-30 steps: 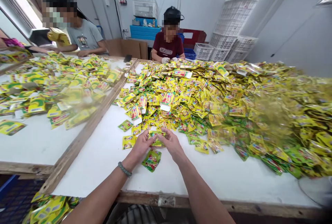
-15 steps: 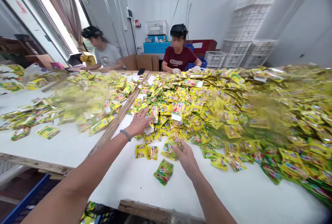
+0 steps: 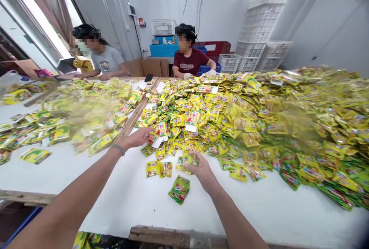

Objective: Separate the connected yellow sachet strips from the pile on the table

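Note:
My left hand [image 3: 140, 137] is closed on the left edge of a small printed carton [image 3: 152, 139] whose white flap points toward me, at the near edge of the heap. Some of its fingers are hidden behind the carton. My right hand [image 3: 201, 169] pinches a yellow-green candy packet [image 3: 184, 160] between thumb and fingers, low over the white table. Two yellow packets [image 3: 159, 169] lie side by side between my hands, and a green packet [image 3: 179, 190] lies nearer to me. Another carton with an open white end [image 3: 192, 120] rests on the heap.
A large heap of packets [image 3: 230, 122] covers the table's middle and right. Left of a wooden strip [image 3: 135, 114] lie many flat cartons [image 3: 98, 110]. Two co-workers sit across the table, near a phone [image 3: 148, 77]. White crates [image 3: 253, 41] are stacked behind.
My left hand has drawn back left from the heap's edge and closed on a carton. My right hand stays at the same packet, now with its fingers around it. The view has turned slightly right.

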{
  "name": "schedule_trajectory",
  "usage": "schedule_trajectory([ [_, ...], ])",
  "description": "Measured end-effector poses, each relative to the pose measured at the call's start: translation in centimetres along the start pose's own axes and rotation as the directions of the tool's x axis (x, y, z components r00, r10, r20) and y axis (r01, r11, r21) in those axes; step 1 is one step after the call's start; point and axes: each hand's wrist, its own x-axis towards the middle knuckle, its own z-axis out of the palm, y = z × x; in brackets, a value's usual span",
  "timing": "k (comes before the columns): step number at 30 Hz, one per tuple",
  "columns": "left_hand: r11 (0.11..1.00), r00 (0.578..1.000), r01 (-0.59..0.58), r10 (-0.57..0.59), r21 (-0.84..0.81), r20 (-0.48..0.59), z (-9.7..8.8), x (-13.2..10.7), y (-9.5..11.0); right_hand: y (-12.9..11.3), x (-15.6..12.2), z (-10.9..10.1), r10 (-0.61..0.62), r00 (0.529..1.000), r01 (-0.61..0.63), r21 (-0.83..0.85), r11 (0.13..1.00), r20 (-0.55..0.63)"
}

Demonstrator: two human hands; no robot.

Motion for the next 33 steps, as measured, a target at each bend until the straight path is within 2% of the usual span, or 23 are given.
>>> schedule_trajectory([
  [3, 0.997, 0.998, 0.036, -0.039, 0.071, 0.044, -0.4, 0.8, 0.1, -0.8, -0.3, -0.1, -0.049, 0.998, 0.047, -0.032, 0.998, -0.048],
  [7, 0.992, 0.998, 0.058, -0.061, 0.109, 0.021, 0.0, 1.4, 0.8, -1.2, -0.5, -0.2, -0.103, 0.988, 0.094, -0.078, 0.993, -0.115],
  [12, 0.993, 0.995, 0.095, -0.091, 0.077, -0.048, 0.2, -0.9, 0.9, -0.7, -0.2, -0.3, -0.171, 0.979, 0.151, -0.166, 0.974, -0.111],
  [14, 0.991, 0.983, 0.135, -0.137, -0.017, -0.12, 0.5, -2.6, 1.7, -0.6, -0.1, -0.3, -0.207, 0.973, 0.188, -0.167, 0.968, -0.106],
  [17, 0.944, 0.958, 0.143, -0.208, -0.297, -0.199, 1.9, -5.0, 4.4, -1.0, -0.1, -0.2, -0.262, 0.953, 0.25, -0.097, 0.963, -0.154],
  [20, 0.847, 0.977, 0.06, -0.157, -0.529, -0.141, 4.0, -6.5, 8.5, -1.8, -0.4, 0.2, -0.312, 0.916, 0.318, -0.015, 0.948, -0.251],
  [22, 0.74, 0.989, 0.001, -0.1, -0.673, -0.107, 5.2, -7.1, 11.0, -2.7, -0.7, 0.4, -0.353, 0.895, 0.346, -0.078, 0.935, -0.271],
  [25, 0.484, 0.994, -0.026, -0.082, -0.875, -0.074, 6.5, -7.7, 13.5, -4.1, -1.3, 0.0, -0.399, 0.906, 0.347, -0.288, 0.892, -0.144],
  [27, 0.311, 0.993, 0.015, -0.117, -0.95, -0.023, 7.1, -8.1, 14.1, -4.8, -1.6, -0.4, -0.353, 0.935, 0.308, -0.409, 0.859, -0.037],
  [29, 0.192, 0.987, 0.054, -0.16, -0.98, 0.023, 7.5, -8.5, 14.2, -5.2, -1.7, -0.8, -0.274, 0.961, 0.258, -0.491, 0.832, 0.041],
  [31, 0.132, 0.982, 0.061, -0.184, -0.989, 0.035, 7.6, -9.0, 14.1, -5.2, -1.5, -0.8, -0.205, 0.97, 0.241, -0.529, 0.813, 0.127],
  [33, 0.112, 0.983, 0.06, -0.179, -0.992, 0.039, 7.5, -9.4, 14.0, -5.1, -1.2, -0.4, -0.18, 0.96, 0.269, -0.52, 0.811, 0.217],
])
